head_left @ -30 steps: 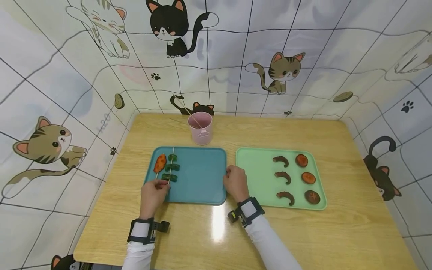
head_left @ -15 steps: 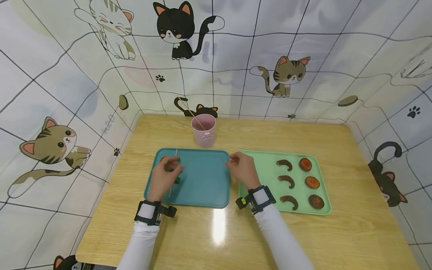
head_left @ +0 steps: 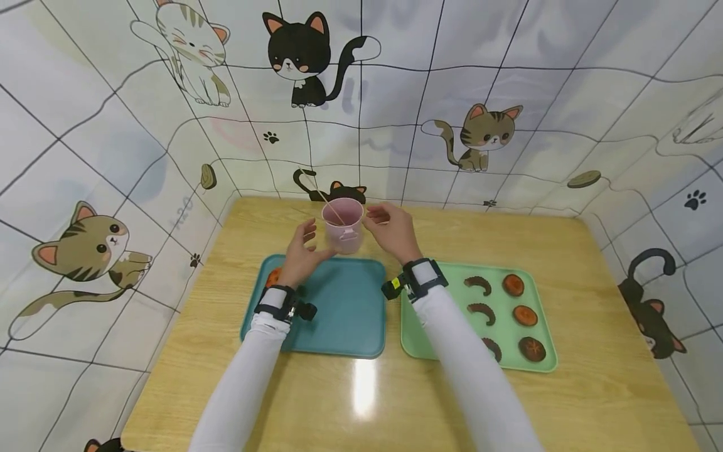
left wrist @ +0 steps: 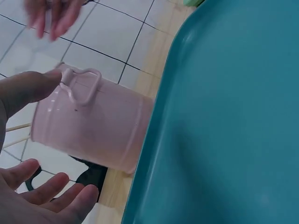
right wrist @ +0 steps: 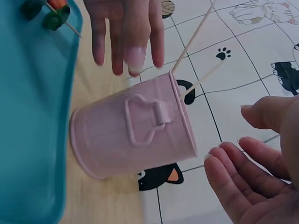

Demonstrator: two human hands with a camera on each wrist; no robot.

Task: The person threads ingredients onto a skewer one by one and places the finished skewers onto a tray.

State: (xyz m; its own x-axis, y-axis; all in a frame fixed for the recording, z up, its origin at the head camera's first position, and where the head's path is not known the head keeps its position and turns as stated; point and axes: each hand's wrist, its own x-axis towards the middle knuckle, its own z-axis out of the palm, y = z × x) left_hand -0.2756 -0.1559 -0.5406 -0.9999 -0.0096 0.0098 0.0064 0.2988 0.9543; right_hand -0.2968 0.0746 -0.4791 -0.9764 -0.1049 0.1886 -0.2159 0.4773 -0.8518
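Pink cup (head_left: 342, 227) flanked by relaxed, empty left hand (head_left: 301, 251) and right hand (head_left: 390, 231); best steadied low while pinching one skewer (head_left: 330, 205).

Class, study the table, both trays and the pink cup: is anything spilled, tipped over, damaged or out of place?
Nothing stands out. The pink cup stands upright with its skewers inside, the teal tray and green tray lie flat, and the food pieces sit in tidy rows.
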